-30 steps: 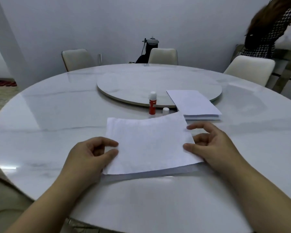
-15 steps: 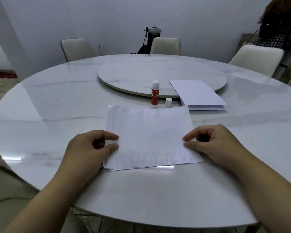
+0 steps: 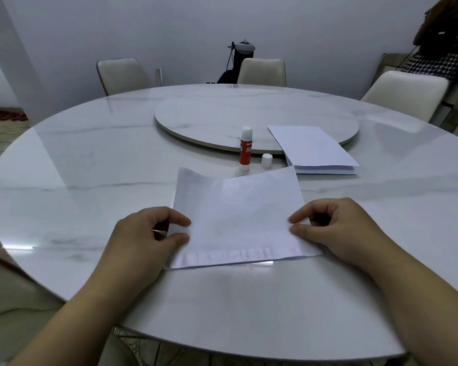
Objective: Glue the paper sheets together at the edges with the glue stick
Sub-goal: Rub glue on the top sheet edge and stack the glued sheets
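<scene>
White paper sheets point(image 3: 238, 215) lie stacked in front of me on the marble table point(image 3: 90, 186). Their near edge shows a wrinkled strip, and the far left corner lifts slightly. My left hand point(image 3: 146, 233) pinches the left edge between thumb and fingers. My right hand point(image 3: 336, 228) pinches the right edge the same way. Just beyond the sheets a red and white glue stick point(image 3: 246, 149) stands upright, with its white cap point(image 3: 266, 161) beside it.
A stack of white paper point(image 3: 312, 149) lies at the right, partly on the round turntable point(image 3: 222, 117). Chairs point(image 3: 262, 71) ring the table's far side. A person point(image 3: 439, 48) is at the far right, behind a chair.
The sheets have settled flat onto the table from a raised, bowed position. My right hand's fingers have curled in onto the right edge. The view has tilted a little.
</scene>
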A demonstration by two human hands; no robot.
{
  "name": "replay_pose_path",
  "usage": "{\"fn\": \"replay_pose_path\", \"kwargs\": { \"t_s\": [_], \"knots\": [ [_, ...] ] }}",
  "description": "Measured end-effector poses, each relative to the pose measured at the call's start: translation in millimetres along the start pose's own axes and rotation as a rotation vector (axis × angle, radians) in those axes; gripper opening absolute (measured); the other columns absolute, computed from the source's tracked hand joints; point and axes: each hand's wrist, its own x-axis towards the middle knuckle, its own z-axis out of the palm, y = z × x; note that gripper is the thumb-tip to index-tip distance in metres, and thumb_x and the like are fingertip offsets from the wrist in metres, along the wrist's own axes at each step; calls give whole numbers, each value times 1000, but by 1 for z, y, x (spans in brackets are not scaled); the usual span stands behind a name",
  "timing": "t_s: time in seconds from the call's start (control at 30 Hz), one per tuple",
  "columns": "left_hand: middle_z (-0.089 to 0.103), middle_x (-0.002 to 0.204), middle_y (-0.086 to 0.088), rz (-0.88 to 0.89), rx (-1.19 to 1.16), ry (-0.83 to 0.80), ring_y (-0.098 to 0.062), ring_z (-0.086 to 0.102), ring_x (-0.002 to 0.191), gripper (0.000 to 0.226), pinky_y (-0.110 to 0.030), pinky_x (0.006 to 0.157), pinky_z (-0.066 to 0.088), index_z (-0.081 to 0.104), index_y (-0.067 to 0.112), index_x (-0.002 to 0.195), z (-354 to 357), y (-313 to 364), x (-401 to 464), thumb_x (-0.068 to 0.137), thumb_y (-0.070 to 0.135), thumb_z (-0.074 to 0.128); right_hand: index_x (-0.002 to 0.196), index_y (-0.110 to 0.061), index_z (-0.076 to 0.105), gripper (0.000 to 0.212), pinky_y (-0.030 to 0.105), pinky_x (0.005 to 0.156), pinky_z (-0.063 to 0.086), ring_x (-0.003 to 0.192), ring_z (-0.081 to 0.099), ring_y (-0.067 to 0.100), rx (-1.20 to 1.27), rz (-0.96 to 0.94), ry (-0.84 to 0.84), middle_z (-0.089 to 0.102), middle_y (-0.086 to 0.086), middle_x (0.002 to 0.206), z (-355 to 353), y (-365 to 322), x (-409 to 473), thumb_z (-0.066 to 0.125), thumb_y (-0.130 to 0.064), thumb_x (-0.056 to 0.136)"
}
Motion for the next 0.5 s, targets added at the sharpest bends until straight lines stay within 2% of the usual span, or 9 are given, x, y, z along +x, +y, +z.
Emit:
{"fn": "replay_pose_path", "kwargs": {
  "t_s": [0.07,0.13,0.17,0.23,0.3,0.37,0.43,0.5],
  "knots": [
    [64,95,14,34,60,2,-5,62,69,19,-10,57,41,69,34,78,1,-2,1,77,16,74,78,-30,72,16,13,54,37,56,47,8,-26,-8,28,53,-5,67,1,1,-1,81,-18,70],
    [56,121,11,91,192,-2,-13,59,96,17,-15,78,44,69,32,84,1,-4,4,77,18,74,87,-34,66,30,13,65,39,78,56,5,-50,-22,74,58,-8,88,1,0,-2,82,-18,67],
    [49,134,7,98,269,-7,-18,51,113,16,-21,90,43,69,31,89,1,-5,6,77,21,74,93,-34,63,37,13,69,40,87,55,4,-65,-32,94,55,-8,98,1,0,-1,83,-17,66],
    [33,150,1,65,359,-14,-22,24,135,16,-29,105,29,70,29,98,0,-4,7,82,26,69,109,-33,55,53,16,80,39,97,52,7,-95,-43,138,49,-7,112,1,-2,-1,83,-20,67],
    [20,157,-2,65,364,18,-15,8,139,22,-25,106,17,69,26,106,0,3,6,92,29,53,128,-29,46,61,20,93,35,113,46,9,-118,-83,217,43,-9,125,2,-10,-1,77,-27,75],
    [16,158,-3,110,355,64,-14,4,141,33,-27,109,13,61,22,120,4,16,10,96,31,39,138,-24,40,56,18,101,26,128,37,8,-173,-177,248,41,-7,138,9,-27,4,62,-30,87],
    [13,159,-2,159,383,8,-15,2,145,44,-30,115,9,45,20,137,15,28,20,98,36,33,145,-19,32,53,15,107,16,140,23,8,-322,-248,116,30,-5,153,25,-42,13,47,-31,95],
    [1,161,1,179,487,-132,-15,-5,147,56,-32,117,4,22,18,148,33,32,30,98,43,28,151,-17,16,57,23,115,6,147,6,10,-506,-239,-69,9,-4,162,45,-46,23,34,-33,100]
  ]
}}
